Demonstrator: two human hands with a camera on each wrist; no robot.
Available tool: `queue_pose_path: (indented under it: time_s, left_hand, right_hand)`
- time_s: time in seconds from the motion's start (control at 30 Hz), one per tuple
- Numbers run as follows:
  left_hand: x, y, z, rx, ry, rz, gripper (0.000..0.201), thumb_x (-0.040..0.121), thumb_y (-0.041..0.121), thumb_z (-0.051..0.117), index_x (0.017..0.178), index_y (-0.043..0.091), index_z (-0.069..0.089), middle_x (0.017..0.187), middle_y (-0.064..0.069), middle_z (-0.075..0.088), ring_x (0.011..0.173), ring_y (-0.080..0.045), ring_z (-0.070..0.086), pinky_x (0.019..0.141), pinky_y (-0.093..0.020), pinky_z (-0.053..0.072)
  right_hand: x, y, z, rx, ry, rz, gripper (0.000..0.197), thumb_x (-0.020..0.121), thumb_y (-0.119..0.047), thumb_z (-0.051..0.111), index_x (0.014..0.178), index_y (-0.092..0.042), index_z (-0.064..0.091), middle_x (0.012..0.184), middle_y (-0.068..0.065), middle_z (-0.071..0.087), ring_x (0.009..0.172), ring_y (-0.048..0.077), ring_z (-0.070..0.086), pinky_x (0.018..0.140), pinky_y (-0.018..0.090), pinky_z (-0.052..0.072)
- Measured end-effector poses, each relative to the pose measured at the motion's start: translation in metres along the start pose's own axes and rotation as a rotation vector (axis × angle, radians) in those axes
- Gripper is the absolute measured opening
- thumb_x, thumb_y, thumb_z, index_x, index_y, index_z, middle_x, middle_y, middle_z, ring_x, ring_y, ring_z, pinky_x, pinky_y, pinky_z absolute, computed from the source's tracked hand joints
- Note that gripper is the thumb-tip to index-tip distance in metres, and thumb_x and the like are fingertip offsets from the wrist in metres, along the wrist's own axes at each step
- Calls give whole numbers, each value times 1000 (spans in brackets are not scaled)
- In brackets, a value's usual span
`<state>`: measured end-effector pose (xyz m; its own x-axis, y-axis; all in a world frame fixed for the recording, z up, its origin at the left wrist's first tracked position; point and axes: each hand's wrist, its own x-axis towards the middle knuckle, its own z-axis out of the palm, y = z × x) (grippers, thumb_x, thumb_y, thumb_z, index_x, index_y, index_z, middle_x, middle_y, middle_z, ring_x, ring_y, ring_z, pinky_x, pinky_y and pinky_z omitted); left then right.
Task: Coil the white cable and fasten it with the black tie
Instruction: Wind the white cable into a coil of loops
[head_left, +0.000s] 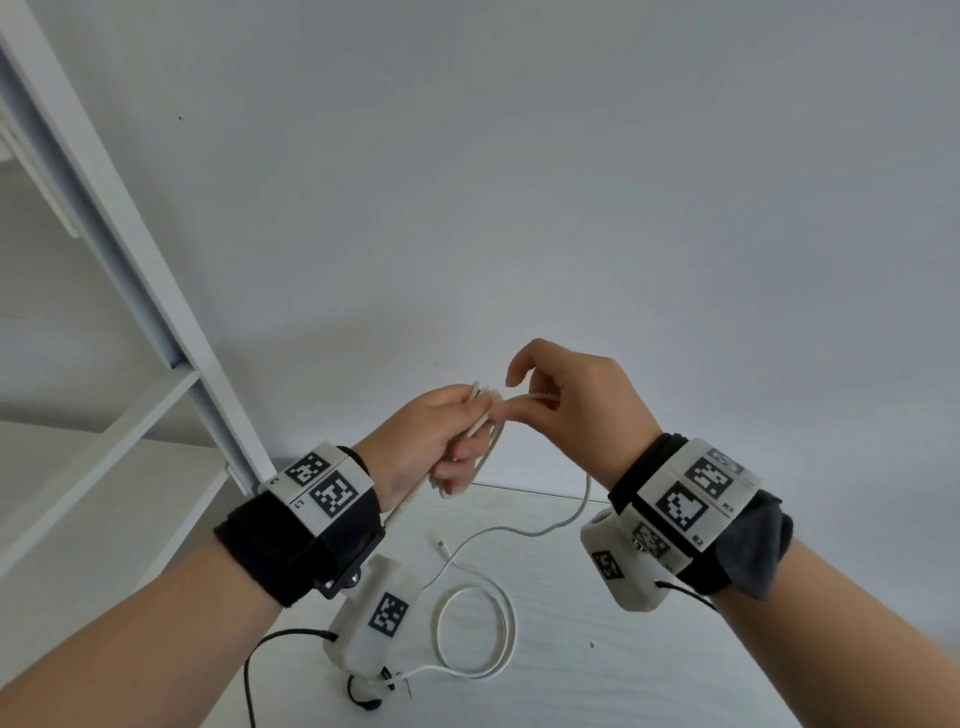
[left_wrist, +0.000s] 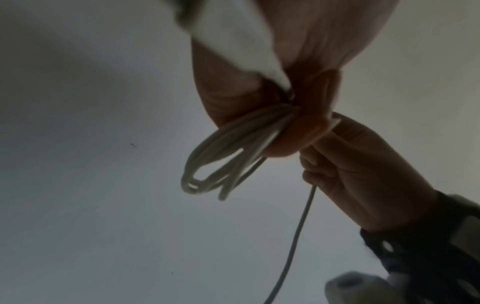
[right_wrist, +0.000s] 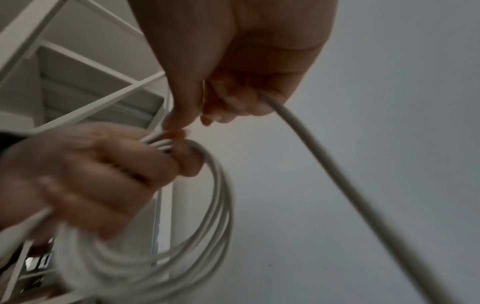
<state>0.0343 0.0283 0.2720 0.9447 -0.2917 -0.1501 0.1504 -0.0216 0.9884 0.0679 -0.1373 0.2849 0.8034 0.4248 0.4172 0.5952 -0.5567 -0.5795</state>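
A white table (head_left: 597, 649) stands against a plain pale wall (head_left: 519, 182), with a white shelf frame (head_left: 130, 270) at its left. Above it the left hand (head_left: 436, 441) clamps several loops of the white cable (head_left: 475, 636) between thumb and curled fingers, while the right hand (head_left: 576, 400) curls round the strand just beside them; the rest trails down to a loose ring on the table
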Motion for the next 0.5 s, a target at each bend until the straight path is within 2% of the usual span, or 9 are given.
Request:
queue_pose_path:
  time_s: [0.07, 0.17, 0.23, 0.3, 0.33, 0.4, 0.5]
  left_hand:
    - [-2, 0, 1, -19, -43, -22, 26, 99, 29, 34, 85, 10, 46, 49, 6, 32, 36, -7, 23, 45, -23, 20]
    - [-4, 4, 1, -88, -93, -30, 29, 98, 30, 34, 82, 12, 49, 49, 6, 27, 35, -6, 19, 40, -17, 24]
    - [-5, 6, 0, -125, -112, -40, 29, 97, 28, 34, 80, 12, 50, 47, 7, 25, 35, -5, 17, 38, -16, 22]
    - [-6, 7, -3, -161, -130, -53, 29, 96, 28, 36, 78, 12, 51, 45, 9, 25, 34, -5, 16, 39, -18, 18]
    - [-6, 8, -6, -186, -145, -57, 28, 95, 29, 37, 78, 13, 52, 44, 10, 25, 33, -4, 16, 38, -18, 17]
    - [-8, 9, -12, -258, -184, -63, 27, 92, 30, 39, 76, 13, 53, 42, 12, 26, 31, -2, 17, 35, -16, 21]
    - [-10, 13, -25, -447, -210, -53, 27, 91, 30, 38, 76, 13, 52, 39, 12, 30, 30, -2, 17, 31, -15, 23]
  right_hand:
    - [3, 4, -4, 9, -4, 14, 29, 69, -41, 74, 77, -21, 56, 57, -3, 50, 51, 10, 42, 56, 28, 42]
    - [7, 9, -5, 27, -35, 20, 36, 65, -49, 72, 67, -16, 56, 56, 3, 54, 52, 11, 41, 54, 26, 38]
    - [8, 13, -3, 113, -46, 41, 42, 63, -53, 67, 65, -12, 57, 54, 4, 50, 52, 10, 39, 52, 20, 35]
    - [8, 20, 0, 198, -42, 75, 40, 66, -48, 67, 64, -9, 57, 53, 0, 44, 51, 8, 36, 51, 18, 34]
    - [8, 26, 2, 227, -36, 101, 36, 70, -43, 68, 63, -9, 58, 53, 0, 44, 51, 8, 37, 50, 21, 37]
    - [6, 39, 3, 253, -16, 169, 29, 76, -35, 67, 60, -14, 58, 52, 0, 45, 50, 9, 41, 50, 26, 43]
    - [-1, 66, 3, 223, 6, 285, 32, 85, -30, 60, 56, -18, 55, 49, -4, 41, 46, 9, 41, 49, 25, 47]
